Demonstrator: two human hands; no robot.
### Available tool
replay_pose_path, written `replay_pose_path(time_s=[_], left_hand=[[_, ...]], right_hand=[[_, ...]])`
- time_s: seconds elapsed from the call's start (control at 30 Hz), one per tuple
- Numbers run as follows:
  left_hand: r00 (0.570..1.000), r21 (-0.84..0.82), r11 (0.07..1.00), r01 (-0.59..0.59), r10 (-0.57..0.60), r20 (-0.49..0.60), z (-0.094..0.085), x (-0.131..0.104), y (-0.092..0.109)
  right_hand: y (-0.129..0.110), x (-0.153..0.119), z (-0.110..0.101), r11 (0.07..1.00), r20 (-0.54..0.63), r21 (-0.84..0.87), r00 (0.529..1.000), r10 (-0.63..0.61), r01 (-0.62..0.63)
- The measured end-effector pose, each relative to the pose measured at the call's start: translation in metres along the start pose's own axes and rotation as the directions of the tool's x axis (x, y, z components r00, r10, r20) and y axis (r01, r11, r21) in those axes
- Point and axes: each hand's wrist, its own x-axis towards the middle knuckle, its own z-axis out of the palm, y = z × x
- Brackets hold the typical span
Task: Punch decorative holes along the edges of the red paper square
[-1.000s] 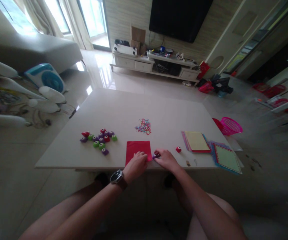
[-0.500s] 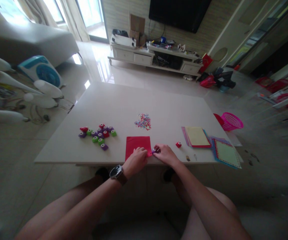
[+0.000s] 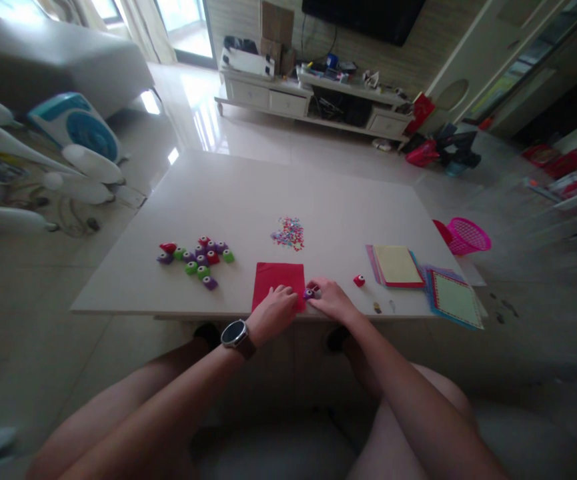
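Observation:
A red sheet of paper (image 3: pixel 279 277) lies at the table's near edge. My left hand (image 3: pixel 279 305), with a watch on its wrist, rests over the sheet's lower right part, its bent fingers holding the paper down. Just beside the sheet's right edge, my right hand (image 3: pixel 329 299) grips a small purple craft punch (image 3: pixel 309 294) between thumb and fingers. The punch touches or nearly touches the paper; my fingers partly cover it. A red craft punch (image 3: pixel 359 281) stands alone to the right of that hand.
Several purple, green and red punches (image 3: pixel 201 257) cluster at the left. Colourful confetti bits (image 3: pixel 289 233) lie mid-table. Stacks of coloured paper (image 3: pixel 395 265) and patterned sheets (image 3: pixel 455 297) sit at the right, the latter over the white table's (image 3: pixel 238 193) edge. A pink basket (image 3: pixel 468 235) is beyond.
The view has tilted slightly, shifting everything a little upward in the picture. Both hands keep nearly the same places, with the purple craft punch still in my right hand at the paper's edge.

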Motion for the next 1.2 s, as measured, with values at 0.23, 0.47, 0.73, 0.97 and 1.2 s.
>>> replay_pose_path(time_s=[0.23,0.47,0.73,0.97,1.2], left_hand=[[0.995,0.078,0.997,-0.004,0.012,-0.098,-0.003,0.000,-0.007],[0.999,0.122,0.992,0.012,-0.005,-0.052,0.001,-0.002,-0.010],[0.999,0.106,0.994,-0.002,0.006,-0.040,0.000,-0.002,-0.011],[0.998,0.137,0.989,-0.049,0.052,-0.021,0.000,-0.002,-0.012],[0.998,0.128,0.990,-0.062,0.064,-0.012,-0.003,-0.002,-0.014]], right_hand=[[0.004,0.004,-0.004,0.949,0.053,0.243,0.980,0.193,-0.200],[0.001,0.004,-0.006,0.930,0.095,0.300,0.976,0.195,-0.215],[0.000,0.003,-0.006,0.923,0.120,0.319,0.975,0.185,-0.214],[-0.002,0.004,-0.002,0.913,0.122,0.352,0.977,0.176,-0.208],[-0.002,0.004,-0.002,0.908,0.139,0.346,0.970,0.198,-0.235]])
